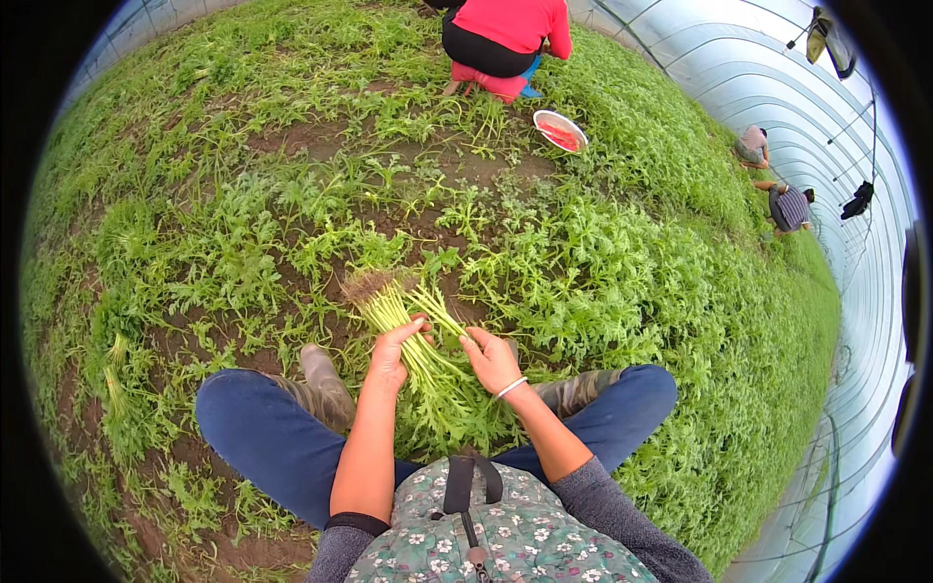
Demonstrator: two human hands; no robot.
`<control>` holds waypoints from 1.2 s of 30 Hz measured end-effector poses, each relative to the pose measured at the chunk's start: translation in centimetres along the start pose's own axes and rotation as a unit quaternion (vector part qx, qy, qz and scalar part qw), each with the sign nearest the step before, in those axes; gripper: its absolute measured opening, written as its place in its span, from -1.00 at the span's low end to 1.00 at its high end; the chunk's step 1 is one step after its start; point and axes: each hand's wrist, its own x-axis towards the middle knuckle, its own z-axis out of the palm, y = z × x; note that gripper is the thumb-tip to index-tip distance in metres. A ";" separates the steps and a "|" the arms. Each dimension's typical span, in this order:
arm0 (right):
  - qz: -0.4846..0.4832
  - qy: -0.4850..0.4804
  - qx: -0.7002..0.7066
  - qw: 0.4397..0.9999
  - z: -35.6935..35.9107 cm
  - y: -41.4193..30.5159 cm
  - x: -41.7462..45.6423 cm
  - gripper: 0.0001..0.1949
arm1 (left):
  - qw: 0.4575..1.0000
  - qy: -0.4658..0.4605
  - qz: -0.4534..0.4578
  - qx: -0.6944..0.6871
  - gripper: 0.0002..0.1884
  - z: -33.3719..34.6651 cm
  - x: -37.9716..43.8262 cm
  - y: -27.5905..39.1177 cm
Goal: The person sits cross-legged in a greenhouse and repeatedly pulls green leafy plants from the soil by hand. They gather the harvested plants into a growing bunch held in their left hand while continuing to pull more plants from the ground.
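My left hand (pixel 393 350) is closed around a thick bunch of leafy green plants (pixel 408 331), gripping the pale stems, with the brown roots pointing away from me and the leaves hanging between my knees. Just to the right, my right hand (pixel 492 361) pinches a few more stems (pixel 441 310) between thumb and fingers. Their root ends lie against the larger bunch. A pale bracelet circles the right wrist. Several leafy plants (pixel 583 270) grow in the soil beyond and to the right of my hands.
Bundled greens (pixel 116 390) lie at the left. A white bowl (pixel 560 132) with red contents stands ahead, near a crouching person in red (pixel 506 29). Two other people (pixel 789 208) are far right, by the curved plastic greenhouse wall (pixel 787 95). My boots (pixel 328 386) flank the bunch.
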 end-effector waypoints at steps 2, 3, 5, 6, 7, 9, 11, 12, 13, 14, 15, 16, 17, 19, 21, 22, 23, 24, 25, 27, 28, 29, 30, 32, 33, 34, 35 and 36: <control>-0.010 -0.019 -0.030 0.999 1.5 -1.4 -0.7 -0.65 | 1.000 0.014 0.022 -0.007 -0.75 -0.3 -0.2 -0.1; -0.032 -0.017 -0.054 0.998 2.0 -1.5 -1.1 -0.65 | 1.000 0.011 0.027 -0.012 -0.75 -0.3 -0.1 -0.1; -0.018 0.004 -0.027 0.999 2.2 -1.2 -1.0 -0.64 | 0.999 0.014 0.028 0.021 -0.76 -0.9 -0.3 0.0; -0.017 0.040 -0.010 0.999 1.8 -1.1 -0.4 -0.64 | 0.999 0.015 0.021 0.035 -0.77 -0.1 -1.1 0.6; -0.015 0.077 0.006 0.997 1.3 -0.9 0.1 -0.64 | 0.999 0.017 0.014 0.050 -0.77 0.5 -1.5 0.8; 0.006 0.112 0.032 0.993 0.1 -0.6 1.2 -0.67 | 0.998 -0.005 0.016 0.054 -0.76 0.3 -0.8 0.3; -0.001 0.078 -0.039 0.996 -0.4 -3.1 1.8 -0.71 | 0.997 -0.006 0.027 0.066 -0.77 -0.2 -0.4 0.2; -0.019 0.083 -0.068 0.994 0.0 -3.3 1.7 -0.74 | 0.997 -0.025 0.003 0.076 -0.74 -0.4 -0.4 0.2; -0.062 0.100 -0.075 0.990 0.5 -3.1 1.5 -0.74 | 0.997 -0.030 0.012 0.064 -0.73 -0.2 -0.2 -0.2; -0.058 0.094 -0.112 0.988 0.7 -3.1 1.2 -0.74 | 0.998 -0.034 0.022 0.053 -0.72 0.1 0.0 -0.7; -0.054 0.085 -0.148 0.984 0.9 -3.5 0.8 -0.75 | 0.998 -0.036 0.032 0.042 -0.71 0.3 -0.1 -0.9; -0.069 0.089 -0.182 0.977 1.4 -3.3 0.6 -0.76 | 0.998 -0.041 0.026 0.042 -0.71 0.4 -0.2 -0.8; -0.092 0.079 -0.203 0.972 1.9 -3.2 0.4 -0.77 | 0.999 -0.030 0.026 0.037 -0.71 0.5 -0.2 -0.8; -0.137 0.064 -0.245 0.958 2.3 -3.1 -0.1 -0.79 | 0.999 -0.013 0.025 0.027 -0.73 1.2 -0.6 -0.8; -0.137 0.005 -0.251 0.958 2.3 -3.3 -0.4 -0.68 | 0.999 0.001 0.027 0.046 -0.73 0.5 -0.6 -0.7; -0.160 0.005 -0.229 0.960 1.5 -3.8 -0.2 -0.63 | 0.999 -0.001 0.019 0.032 -0.73 -0.1 -0.5 -0.5; -0.182 0.006 -0.208 0.961 0.8 -4.1 0.1 -0.59 | 1.000 -0.003 0.011 0.018 -0.74 -0.6 -0.5 -0.3; -0.143 0.031 -0.148 0.978 0.1 -4.0 0.8 -0.49 | 1.000 -0.010 0.000 0.024 -0.75 -0.2 -0.7 0.0; -0.101 0.060 -0.088 0.989 -0.3 -4.4 1.6 -0.48 | 0.999 -0.016 0.002 0.035 -0.73 -0.1 -0.8 0.0; -0.063 0.051 0.011 0.997 -0.5 -5.6 3.1 -0.47 | 0.998 -0.029 0.007 0.057 -0.69 0.2 -0.8 -0.3; -0.076 0.056 0.021 0.995 -0.1 -5.3 3.8 -0.52 | 0.997 -0.035 0.012 0.062 -0.61 1.2 -1.3 -0.4; -0.093 0.058 0.022 0.994 0.3 -5.0 4.2 -0.63 | 0.997 -0.048 0.009 0.060 -0.59 1.7 -1.3 -0.8; -0.081 0.053 0.047 0.994 0.9 -4.8 4.6 -0.68 | 0.997 -0.056 0.012 0.058 -0.56 1.6 -1.4 -1.0; -0.067 0.062 0.079 0.993 1.4 -4.2 5.0 -0.77 | 0.997 -0.052 0.015 0.058 -0.53 1.2 -1.2 -1.4; -0.063 0.073 0.088 0.991 1.7 -4.1 4.9 -0.81 | 0.997 -0.056 0.010 0.051 -0.54 1.0 -1.1 -1.4; -0.059 0.085 0.097 0.990 1.9 -4.0 4.9 -0.84 | 0.997 -0.059 0.005 0.044 -0.56 0.7 -0.9 -1.4; -0.019 0.083 0.160 0.983 2.0 -3.8 4.8 -0.86 | 0.997 -0.063 0.001 0.038 -0.57 0.5 -0.8 -1.4; 0.022 0.084 0.221 0.971 1.7 -3.8 4.6 -0.89 | 0.998 -0.054 -0.007 0.028 -0.62 0.9 -0.9 -1.4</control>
